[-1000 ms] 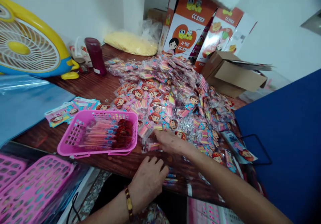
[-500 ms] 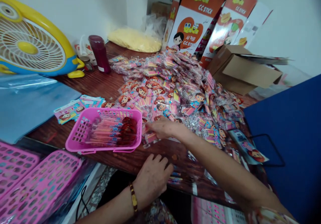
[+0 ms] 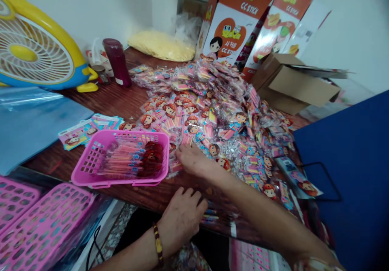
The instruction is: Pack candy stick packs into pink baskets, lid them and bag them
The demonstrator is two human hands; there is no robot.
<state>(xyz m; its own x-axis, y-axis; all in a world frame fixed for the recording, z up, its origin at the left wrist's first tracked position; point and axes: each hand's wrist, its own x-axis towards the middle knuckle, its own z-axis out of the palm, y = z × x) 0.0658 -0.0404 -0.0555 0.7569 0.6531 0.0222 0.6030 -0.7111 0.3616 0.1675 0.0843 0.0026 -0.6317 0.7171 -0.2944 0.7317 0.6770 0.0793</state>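
Note:
My right hand reaches down at the near edge of a big heap of clear plastic packets, just right of a pink basket. Its fingers are bent and drawn together, with a packet beside the fingertips; what lies between them is hidden. A row of stick-filled packets stands on edge inside the basket. Nearer the table's front edge rests my left hand, palm down. Its fingers are loosely bent and apart, holding nothing visible. Some thin coloured sticks lie next to its thumb.
Printed cards lie behind the basket. A yellow-and-blue fan, a dark red bottle and a yellow bag line the back left. Cardboard boxes stand behind the heap. Pink baskets sit lower left; a blue panel borders the right.
The view has shifted slightly, so the basket and fan appear further left. My right hand has turned a little, its fingers now pointing more downward. My left hand stays at the front edge.

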